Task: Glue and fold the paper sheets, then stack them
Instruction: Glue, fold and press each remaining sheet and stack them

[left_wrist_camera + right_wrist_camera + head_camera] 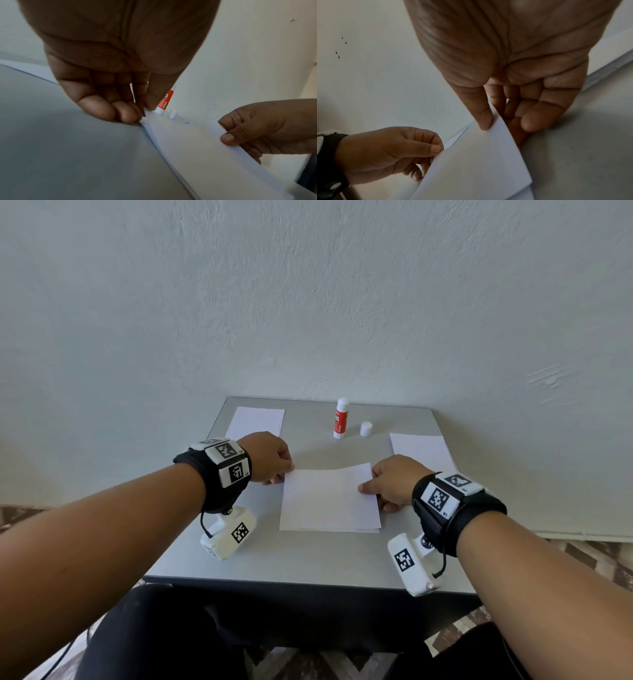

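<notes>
Grey tabletop [308,556]: folded sheet [329,501] at centre. Left hand [270,457] pinches 10 o'clock corner, right hand [394,481] fingers pinch 2 o'clock corner. Step: folding. Next: align edges, press crease.

Perhaps a home room: small grey table [294,559] against a bare plastered wall [308,302], patterned floor [596,559].

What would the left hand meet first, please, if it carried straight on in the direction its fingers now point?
Probably the glue stick. The left hand, pinching the sheet by its far left corner, points away and rightward, and the left wrist view shows the stick just beyond its fingertips. Depth is unclear.
</notes>
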